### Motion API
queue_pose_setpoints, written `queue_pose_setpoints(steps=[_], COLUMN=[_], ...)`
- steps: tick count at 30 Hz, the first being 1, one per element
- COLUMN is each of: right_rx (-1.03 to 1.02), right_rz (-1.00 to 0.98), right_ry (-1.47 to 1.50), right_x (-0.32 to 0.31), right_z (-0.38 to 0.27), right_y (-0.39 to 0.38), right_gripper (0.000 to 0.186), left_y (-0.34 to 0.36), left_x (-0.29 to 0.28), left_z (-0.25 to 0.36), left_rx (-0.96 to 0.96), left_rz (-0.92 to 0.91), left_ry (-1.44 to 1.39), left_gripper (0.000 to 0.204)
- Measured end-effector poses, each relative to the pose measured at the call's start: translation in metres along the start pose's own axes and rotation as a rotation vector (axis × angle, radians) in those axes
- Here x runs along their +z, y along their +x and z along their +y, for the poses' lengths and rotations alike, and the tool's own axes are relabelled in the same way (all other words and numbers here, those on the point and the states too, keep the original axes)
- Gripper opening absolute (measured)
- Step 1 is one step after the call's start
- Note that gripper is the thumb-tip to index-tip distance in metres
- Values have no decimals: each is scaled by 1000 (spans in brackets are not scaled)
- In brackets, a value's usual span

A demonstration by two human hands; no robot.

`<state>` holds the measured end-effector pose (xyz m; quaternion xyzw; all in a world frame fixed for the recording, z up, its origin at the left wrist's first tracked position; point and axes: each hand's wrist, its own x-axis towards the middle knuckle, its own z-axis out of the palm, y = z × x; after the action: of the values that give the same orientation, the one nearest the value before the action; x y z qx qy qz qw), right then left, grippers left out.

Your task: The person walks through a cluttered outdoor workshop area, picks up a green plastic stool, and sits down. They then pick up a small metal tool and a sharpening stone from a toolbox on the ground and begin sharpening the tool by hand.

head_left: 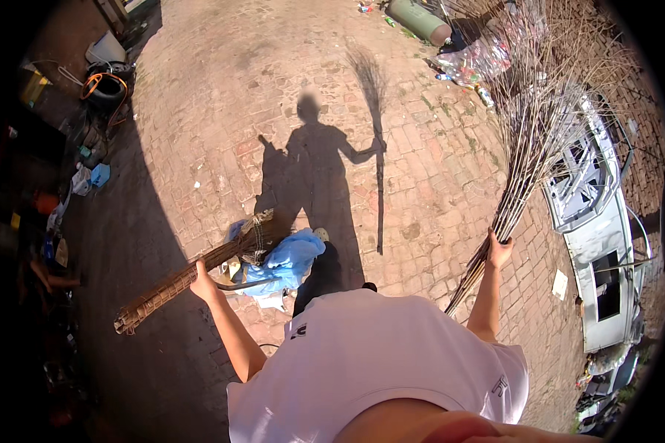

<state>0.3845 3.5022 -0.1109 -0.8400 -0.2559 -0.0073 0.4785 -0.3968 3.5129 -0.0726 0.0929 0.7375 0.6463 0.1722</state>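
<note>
My left hand (pixel 205 284) is closed around a long brown wicker piece (pixel 166 292) of bound twigs. It slants from the lower left up to a wire-tied, ragged far end. I cannot tell its full shape, as only a narrow side shows. A curved dark bar (pixel 247 284) runs from beside this hand towards a crumpled blue plastic bag (pixel 288 258), which lies against the wicker piece's far end. My right hand (pixel 499 249) grips a twig broom (pixel 521 184) low on its bundled stems. Its thin twigs fan out upwards at the far right, and the lower stems pass behind my shirt.
Sunlit brick paving (pixel 236 96) spreads ahead, with my shadow on it. Clutter lies in shade at the left, including a coiled orange hose (pixel 100 85). At the right are a white metal panel (pixel 602 288), a green cylinder (pixel 419 21) and a clear bag of bottles (pixel 476 63).
</note>
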Motion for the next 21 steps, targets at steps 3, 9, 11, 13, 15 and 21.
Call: queue_pose_setpoints(steps=[3,9,11,13,15,21], right_rx=[56,-83,-140,-201,-100,-38], right_rz=[-34,-66,35,119,77,136], right_ry=[294,515,388,442,554,767], right_x=[67,208,270,341,447,701], right_z=[-105,-234,-279,-272,-296,-390], right_y=[53,207,261,348,367,515], right_gripper=[52,38,50,56,48,54], left_y=[33,107,140,168,203,257], left_x=[143,387,465,539,613,852], left_z=[9,52,57,45,36,79], left_rx=[-52,12,19,30,97,36], left_rz=[-57,-165,-180,-197,-165,-44], left_ry=[-10,96,158,156,68,127], left_gripper=[41,32,31,31,30,29])
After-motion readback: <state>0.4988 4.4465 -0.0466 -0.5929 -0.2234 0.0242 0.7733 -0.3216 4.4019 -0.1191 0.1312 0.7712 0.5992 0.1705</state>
